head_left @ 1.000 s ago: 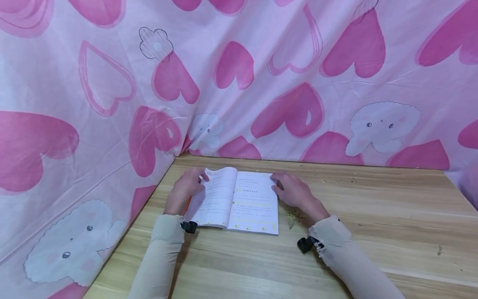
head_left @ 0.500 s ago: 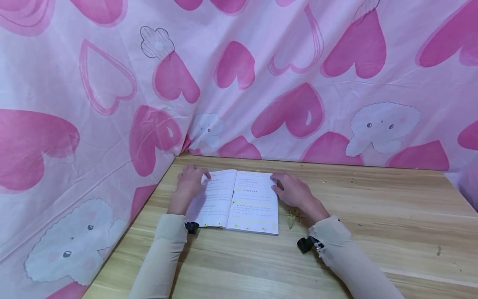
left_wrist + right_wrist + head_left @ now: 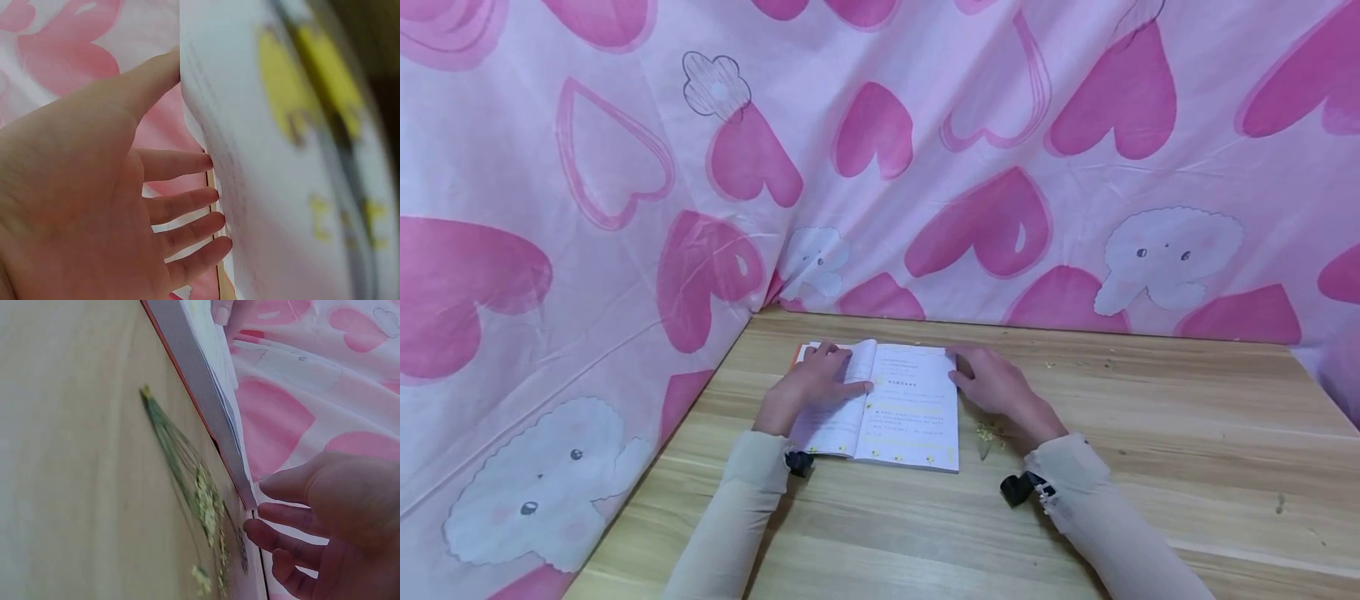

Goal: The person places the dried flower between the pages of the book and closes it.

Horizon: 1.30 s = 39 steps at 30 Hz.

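An open book (image 3: 913, 417) with printed text and yellow marks along its near edge lies on the wooden table. My left hand (image 3: 808, 387) rests on the left page (image 3: 827, 432), fingers spread and fairly straight, thumb reaching towards the centre fold. In the left wrist view, the fingertips (image 3: 215, 195) of that hand touch the page surface. At the far right corner of the book, my right hand (image 3: 996, 385) holds the edge between thumb and fingers. The right wrist view shows the thumb (image 3: 281, 485) at the page side and the fingers by the corner.
Beside the book's right edge lies a small bunch of dried flowers (image 3: 203, 500) with green stems. The wooden table (image 3: 1150, 433) meets a pink heart-patterned cloth (image 3: 970, 225) at the back and left. An orange cover edge (image 3: 799, 354) shows at the far left of the book.
My left hand has moved right, from the book's left edge onto the left page, which now lies flatter. The right hand stays nearly still at the far right corner.
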Each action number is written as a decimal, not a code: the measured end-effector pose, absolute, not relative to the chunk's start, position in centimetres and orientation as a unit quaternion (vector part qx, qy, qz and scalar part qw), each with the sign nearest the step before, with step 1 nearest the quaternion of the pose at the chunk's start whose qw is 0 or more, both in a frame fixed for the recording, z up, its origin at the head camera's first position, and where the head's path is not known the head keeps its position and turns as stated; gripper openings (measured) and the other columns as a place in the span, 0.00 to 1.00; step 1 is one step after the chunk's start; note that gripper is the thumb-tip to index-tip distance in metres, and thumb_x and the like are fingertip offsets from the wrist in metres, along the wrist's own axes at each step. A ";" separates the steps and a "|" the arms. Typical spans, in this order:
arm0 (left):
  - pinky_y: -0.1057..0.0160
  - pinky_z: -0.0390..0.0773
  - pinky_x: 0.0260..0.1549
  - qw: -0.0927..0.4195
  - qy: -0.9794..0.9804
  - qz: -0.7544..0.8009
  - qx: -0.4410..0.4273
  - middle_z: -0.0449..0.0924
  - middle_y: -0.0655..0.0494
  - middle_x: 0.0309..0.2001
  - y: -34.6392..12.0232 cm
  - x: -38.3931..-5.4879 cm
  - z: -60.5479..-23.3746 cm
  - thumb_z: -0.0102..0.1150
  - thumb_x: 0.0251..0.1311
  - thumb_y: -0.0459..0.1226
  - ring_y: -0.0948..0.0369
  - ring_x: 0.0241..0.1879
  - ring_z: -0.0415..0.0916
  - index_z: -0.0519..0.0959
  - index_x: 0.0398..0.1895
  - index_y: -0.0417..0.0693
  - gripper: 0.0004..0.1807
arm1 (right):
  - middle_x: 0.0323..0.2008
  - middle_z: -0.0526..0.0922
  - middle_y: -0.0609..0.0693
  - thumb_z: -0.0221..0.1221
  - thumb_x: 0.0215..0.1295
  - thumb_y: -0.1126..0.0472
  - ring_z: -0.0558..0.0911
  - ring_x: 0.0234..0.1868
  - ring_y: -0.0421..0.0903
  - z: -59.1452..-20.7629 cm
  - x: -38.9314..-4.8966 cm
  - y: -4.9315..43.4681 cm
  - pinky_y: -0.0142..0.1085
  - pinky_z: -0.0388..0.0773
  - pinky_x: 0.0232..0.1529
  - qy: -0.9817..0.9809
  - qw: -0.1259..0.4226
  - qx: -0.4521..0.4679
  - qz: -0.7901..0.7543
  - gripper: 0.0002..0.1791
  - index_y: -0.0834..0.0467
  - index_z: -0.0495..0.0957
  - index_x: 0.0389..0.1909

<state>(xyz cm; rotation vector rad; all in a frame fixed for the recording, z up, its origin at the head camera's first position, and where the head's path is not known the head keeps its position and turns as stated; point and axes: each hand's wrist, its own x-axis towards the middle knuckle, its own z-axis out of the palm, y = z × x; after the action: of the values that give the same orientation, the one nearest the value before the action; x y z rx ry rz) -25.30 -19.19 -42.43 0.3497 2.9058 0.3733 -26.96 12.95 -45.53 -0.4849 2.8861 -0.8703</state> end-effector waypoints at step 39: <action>0.36 0.71 0.71 0.117 0.980 0.123 0.100 0.65 0.41 0.77 -18.8 -25.3 -42.4 0.61 0.70 0.65 0.39 0.74 0.61 0.65 0.83 0.46 0.48 | 0.36 0.87 0.44 0.69 0.72 0.56 0.82 0.39 0.43 -44.1 -24.8 19.1 0.42 0.81 0.42 0.953 0.075 -0.174 -0.237 0.02 0.50 0.88 0.41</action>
<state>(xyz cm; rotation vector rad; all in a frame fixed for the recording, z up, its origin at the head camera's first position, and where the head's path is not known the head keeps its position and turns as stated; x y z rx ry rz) -25.26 -18.83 -42.39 0.2931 2.8697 0.3604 -24.85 19.06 -44.09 -0.5214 2.8594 -0.7101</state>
